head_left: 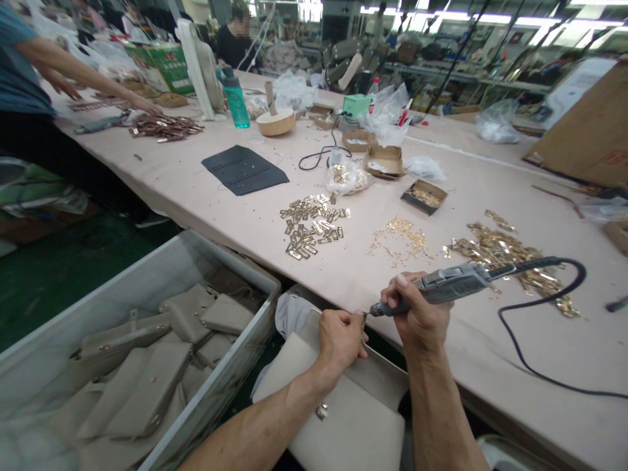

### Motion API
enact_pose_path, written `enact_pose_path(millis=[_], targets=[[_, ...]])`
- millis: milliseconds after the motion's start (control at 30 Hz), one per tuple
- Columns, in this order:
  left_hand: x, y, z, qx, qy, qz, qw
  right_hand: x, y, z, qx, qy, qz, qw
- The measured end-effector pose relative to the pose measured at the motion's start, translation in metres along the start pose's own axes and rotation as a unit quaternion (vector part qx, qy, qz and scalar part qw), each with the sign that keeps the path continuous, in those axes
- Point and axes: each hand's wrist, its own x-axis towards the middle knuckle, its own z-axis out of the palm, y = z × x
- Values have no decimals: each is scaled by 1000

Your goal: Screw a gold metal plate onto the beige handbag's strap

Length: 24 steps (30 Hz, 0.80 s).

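The left hand (341,337) is hiding whatever it is pinching at the table's near edge. The beige bag (353,418) is running off the picture's bottom edge, and the black cord (540,373) is leaving at the right.

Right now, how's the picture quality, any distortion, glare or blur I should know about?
Head view: wide-angle bending curves the table edge and stretches the corners; ceiling lights blow out to glare at top; right hand and power tool are sharp, the clear bin at lower left smears slightly.

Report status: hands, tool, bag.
Right hand shut on power screwdriver. Left hand pinching at tool tip on beige bag. Cord trailing across table.
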Motion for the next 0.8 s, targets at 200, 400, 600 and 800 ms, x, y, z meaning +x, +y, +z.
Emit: enact_pose_path(millis=[200,400,600,800], targets=[[-1,0,0,3,-1,2,1000,0,0,-1,7,8,5,1000],[-1,1,0,1,-5,5,1000,0,0,-1,5,10,-4,1000],[-1,0,-1,-5,-8,1,1000,-2,1,-1,16,23,0,1000],[1,-1,0,-12,-10,5,1000,-5,2,-2,18,48,-5,999]])
